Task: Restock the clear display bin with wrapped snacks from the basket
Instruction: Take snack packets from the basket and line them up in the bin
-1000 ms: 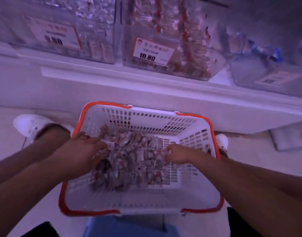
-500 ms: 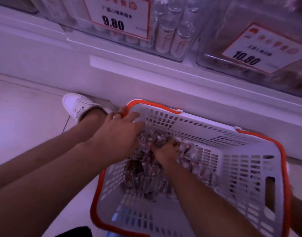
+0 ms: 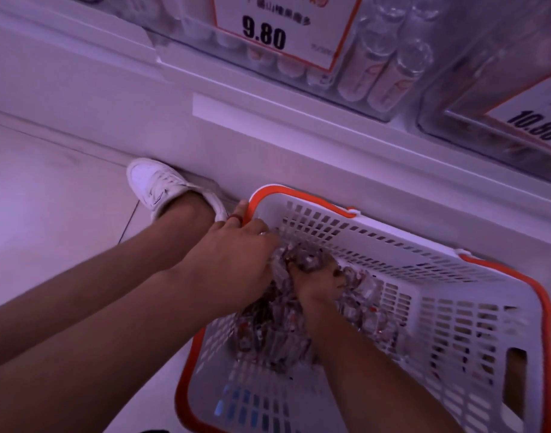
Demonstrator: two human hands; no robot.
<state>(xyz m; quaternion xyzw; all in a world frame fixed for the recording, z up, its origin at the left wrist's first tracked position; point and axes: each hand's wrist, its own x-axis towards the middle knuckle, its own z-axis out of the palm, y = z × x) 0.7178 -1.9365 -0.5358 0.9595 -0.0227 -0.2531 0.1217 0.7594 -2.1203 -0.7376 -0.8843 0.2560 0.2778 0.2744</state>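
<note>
Pale floor (image 3: pixel 49 214), white shelf base (image 3: pixel 268 145), both hands (image 3: pixel 236 260) (image 3: pixel 317 281) grasping wrapped snacks (image 3: pixel 268 332) in basket (image 3: pixel 455 307)

A white sneaker (image 3: pixel 161 187) stands on the pale floor (image 3: pixel 49 195) at the left, its toe close to the white shelf base (image 3: pixel 268 142). Far above, a red-bordered price tag (image 3: pixel 280 29) reads 9.80, with clear tubes (image 3: pixel 386 70) packed just to its right. Another tag (image 3: pixel 539 123) (partly cut off at the right edge) reads 10.80.
</note>
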